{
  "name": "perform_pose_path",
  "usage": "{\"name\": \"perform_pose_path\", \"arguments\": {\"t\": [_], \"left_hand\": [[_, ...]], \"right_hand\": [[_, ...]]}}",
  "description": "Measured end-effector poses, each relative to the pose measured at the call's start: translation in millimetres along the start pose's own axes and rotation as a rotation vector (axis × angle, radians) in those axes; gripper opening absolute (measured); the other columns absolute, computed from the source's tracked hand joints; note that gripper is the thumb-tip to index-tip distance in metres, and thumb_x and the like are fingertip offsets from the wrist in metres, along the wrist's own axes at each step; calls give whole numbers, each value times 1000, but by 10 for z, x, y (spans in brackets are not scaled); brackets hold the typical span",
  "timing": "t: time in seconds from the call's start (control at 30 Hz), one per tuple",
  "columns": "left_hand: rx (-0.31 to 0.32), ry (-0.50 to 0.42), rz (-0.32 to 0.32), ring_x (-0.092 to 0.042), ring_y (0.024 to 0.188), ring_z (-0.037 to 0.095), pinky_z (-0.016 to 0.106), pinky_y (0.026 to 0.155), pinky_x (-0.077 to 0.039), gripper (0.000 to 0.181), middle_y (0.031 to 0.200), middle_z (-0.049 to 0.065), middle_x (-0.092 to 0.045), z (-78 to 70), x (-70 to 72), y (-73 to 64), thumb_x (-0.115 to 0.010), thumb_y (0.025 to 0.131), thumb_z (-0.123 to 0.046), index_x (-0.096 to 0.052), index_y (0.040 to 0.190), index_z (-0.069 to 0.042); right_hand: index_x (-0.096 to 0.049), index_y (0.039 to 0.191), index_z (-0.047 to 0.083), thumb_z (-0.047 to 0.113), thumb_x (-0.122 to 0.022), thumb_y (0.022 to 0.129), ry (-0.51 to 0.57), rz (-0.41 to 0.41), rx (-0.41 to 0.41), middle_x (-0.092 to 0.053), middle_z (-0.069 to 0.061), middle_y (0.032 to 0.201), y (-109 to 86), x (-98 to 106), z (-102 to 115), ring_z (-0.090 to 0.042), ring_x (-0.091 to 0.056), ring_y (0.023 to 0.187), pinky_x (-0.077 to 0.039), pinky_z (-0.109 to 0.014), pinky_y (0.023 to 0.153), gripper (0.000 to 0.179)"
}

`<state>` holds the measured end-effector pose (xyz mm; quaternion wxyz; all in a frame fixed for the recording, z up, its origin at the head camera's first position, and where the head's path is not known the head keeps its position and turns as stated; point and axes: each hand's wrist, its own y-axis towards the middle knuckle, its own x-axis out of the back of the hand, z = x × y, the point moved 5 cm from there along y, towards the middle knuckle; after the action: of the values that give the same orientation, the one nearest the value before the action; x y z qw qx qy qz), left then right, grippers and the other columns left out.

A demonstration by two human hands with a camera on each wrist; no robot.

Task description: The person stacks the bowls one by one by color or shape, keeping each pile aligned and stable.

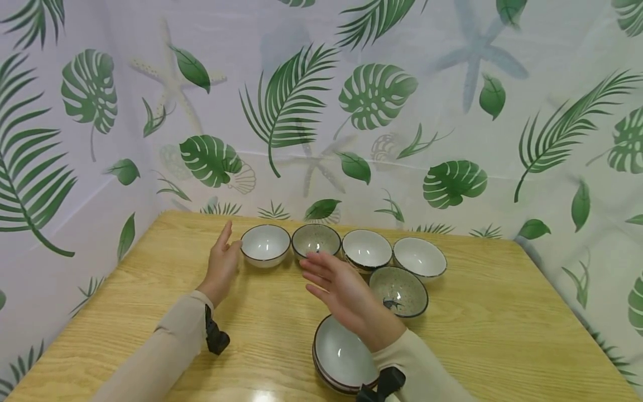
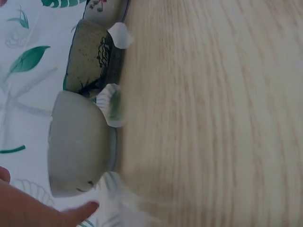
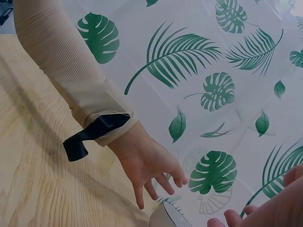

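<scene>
My left hand (image 1: 223, 271) is at the left side of a white bowl (image 1: 265, 244) with a dark rim, thumb right at its edge and fingers extended. In the left wrist view, a finger of that hand reaches toward the outside of the same bowl (image 2: 80, 142). My right hand (image 1: 349, 296) hangs with fingers spread and nothing in them. It overlaps a stack of white bowls (image 1: 344, 354) near the front of the table. Beside it stands a speckled grey-brown bowl (image 1: 402, 293). The right wrist view also catches the left hand (image 3: 149, 161) above a bowl (image 3: 165, 216).
Along the back of the wooden table (image 1: 502, 335), a second speckled bowl (image 1: 317, 239) and two more white bowls, one in the middle (image 1: 366, 248) and one at the right end (image 1: 420, 257), continue the row. A leaf-printed cloth (image 1: 301, 184) hangs behind the table.
</scene>
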<state>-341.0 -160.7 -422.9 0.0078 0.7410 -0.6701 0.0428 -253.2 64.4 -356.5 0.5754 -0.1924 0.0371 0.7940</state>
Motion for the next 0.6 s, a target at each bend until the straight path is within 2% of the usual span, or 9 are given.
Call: {"name": "perform_pose_path", "arguments": {"t": [0.13, 0.27, 0.6], "left_hand": [[104, -156, 46, 0, 146, 36, 63, 106, -30, 62, 161, 8, 7, 115, -42, 61, -31, 105, -20, 6, 155, -26], [189, -239, 73, -1, 145, 39, 57, 102, -39, 66, 160, 14, 10, 227, -95, 105, -32, 105, -20, 12, 154, -19], [212, -346, 72, -8, 143, 42, 57, 101, -41, 68, 159, 14, 13, 319, -207, 179, -35, 102, -18, 8, 154, -19]], "right_hand": [[-34, 142, -7, 23, -32, 104, 7, -3, -7, -35, -26, 147, 45, -25, -29, -39, -29, 139, -22, -48, 116, 48], [-34, 141, -8, 23, -33, 104, 2, -4, -10, -35, -26, 147, 61, -31, -53, -39, -29, 139, -23, -48, 116, 48], [-35, 140, -7, 22, -33, 104, -5, -27, -22, -36, -26, 146, 115, -32, -91, -40, -29, 138, -22, -49, 116, 47]]}}
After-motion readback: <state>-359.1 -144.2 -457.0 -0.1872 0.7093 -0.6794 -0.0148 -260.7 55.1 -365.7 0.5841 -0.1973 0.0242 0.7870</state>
